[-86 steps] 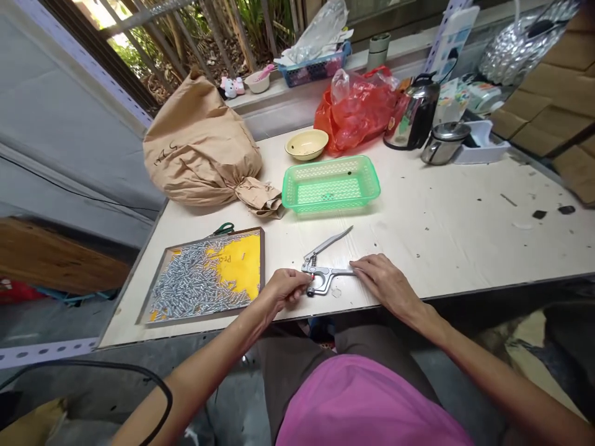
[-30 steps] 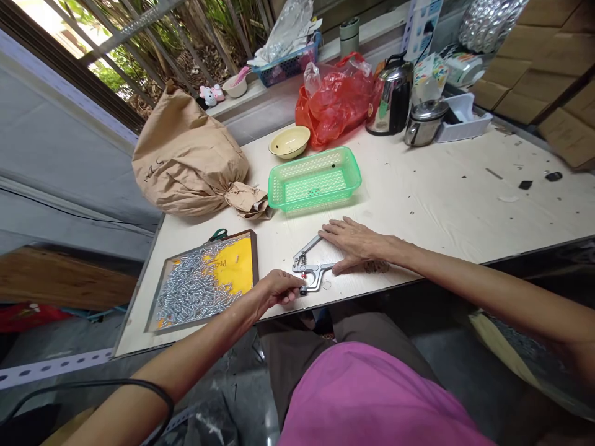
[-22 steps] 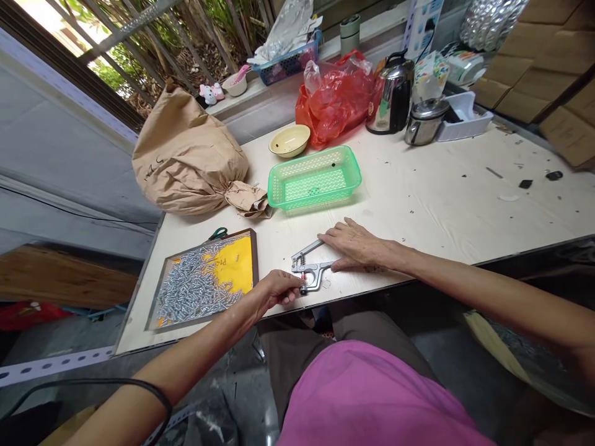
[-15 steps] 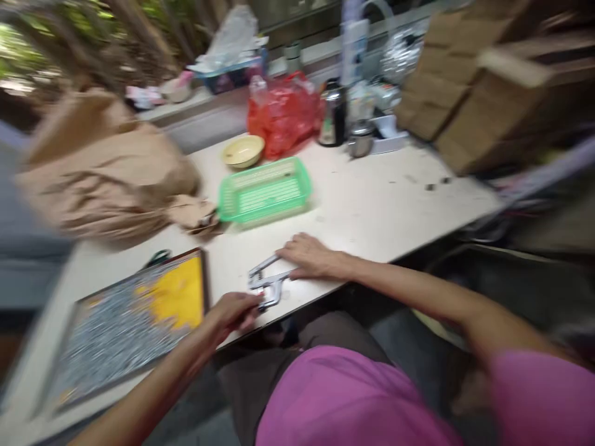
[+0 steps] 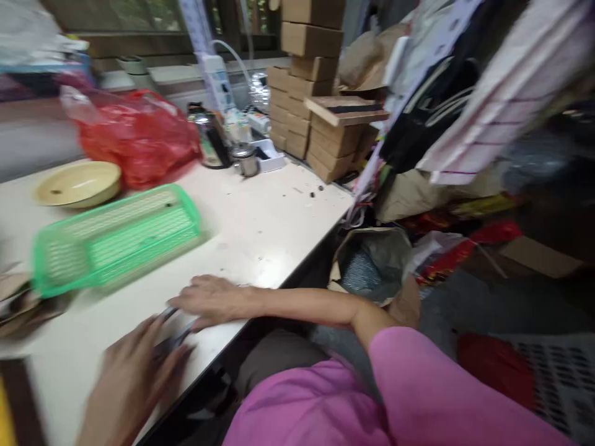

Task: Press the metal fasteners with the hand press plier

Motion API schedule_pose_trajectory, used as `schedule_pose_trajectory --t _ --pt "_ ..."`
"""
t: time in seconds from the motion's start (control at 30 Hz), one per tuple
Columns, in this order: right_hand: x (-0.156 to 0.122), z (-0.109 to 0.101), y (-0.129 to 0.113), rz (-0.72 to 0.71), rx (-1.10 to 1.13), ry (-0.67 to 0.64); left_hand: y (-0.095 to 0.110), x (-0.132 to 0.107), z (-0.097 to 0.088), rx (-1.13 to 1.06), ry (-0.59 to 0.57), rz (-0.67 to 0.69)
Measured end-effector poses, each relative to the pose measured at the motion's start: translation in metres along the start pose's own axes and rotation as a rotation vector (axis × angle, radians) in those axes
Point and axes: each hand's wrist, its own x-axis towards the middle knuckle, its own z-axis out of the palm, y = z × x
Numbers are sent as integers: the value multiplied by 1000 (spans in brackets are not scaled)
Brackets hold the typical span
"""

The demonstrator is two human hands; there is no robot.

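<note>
White tabletop (image 5: 251, 210) bears one grey tool (image 5: 180, 336), blurred, two-handled, near its front edge. The left hand (image 5: 130, 365) partly covers it, its grip I cannot tell; the right hand (image 5: 214, 301) clasps both handles (image 5: 168, 313). Beyond: one green basket (image 5: 139, 255), one yellow bowl (image 5: 79, 186), one red bag (image 5: 134, 139).

Swings sharply right of the earlier frames. Catches the left hand (image 5: 132, 371) out of its pinch at the near end of the hand tool (image 5: 182, 335), now larger, back upward, with most of the tool hidden behind it; perhaps touching, given heavy blur. Trims the tray (image 5: 23, 390) to a strip of dark rim and yellow at the left edge, and the paper bag (image 5: 25, 300) to part of its crumpled neck. Brings in a striped cloth (image 5: 488, 105) hanging at upper right, red fabric (image 5: 495, 365) below, and, in fuller view, an open sack (image 5: 395, 248) of small metal pieces (image 5: 360, 272).
</note>
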Motion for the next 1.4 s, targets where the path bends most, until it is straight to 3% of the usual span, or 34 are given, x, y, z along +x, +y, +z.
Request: schedule_pose_trajectory --t 0.03,0.1,0.2,0.43,0.67,0.8,0.9,0.97,1.0,1.07,1.13,1.17,1.2,1.27,1.33,1.4 --pt "-3 -5 -3 -2 16 -22 11 2 1 47 36 45" --pt "-8 -12 -6 60 66 -65 25 5 2 116 -3 87" --pt "-5 -14 -7 220 67 -118 29 10 2 209 -73 41" --pt "15 -20 -15 146 -118 -268 25 23 -3 158 -189 60" --pt "17 -5 -2 42 -80 -271 19 27 7 29 -108 22" --pt "17 -2 -3 94 -71 -221 14 30 7 9 -103 27" --pt "-2 -27 -7 143 -18 -67 12 32 8 29 -73 40" --pt "-34 -50 -4 176 43 194 11 37 10 50 -57 35" --pt "-57 -59 0 259 47 356 10 39 10 66 -52 32" --pt "-114 -65 10 571 2 672 10 45 10 106 -62 24" --pt "-178 -48 23 910 -57 858 12 48 9 151 -88 20" --pt "-208 -30 30 1056 -72 841 13 49 8 174 -100 11" --pt "-234 -7 36 1189 -72 730 15 49 8 195 -110 -1" --pt "-275 48 43 1368 -81 298 19 49 7 221 -117 -24" --pt "-300 101 42 1415 -159 -104 21 50 7 232 -116 -38" --pt "-313 143 37 1442 -181 -288 21 51 8 247 -114 -67"
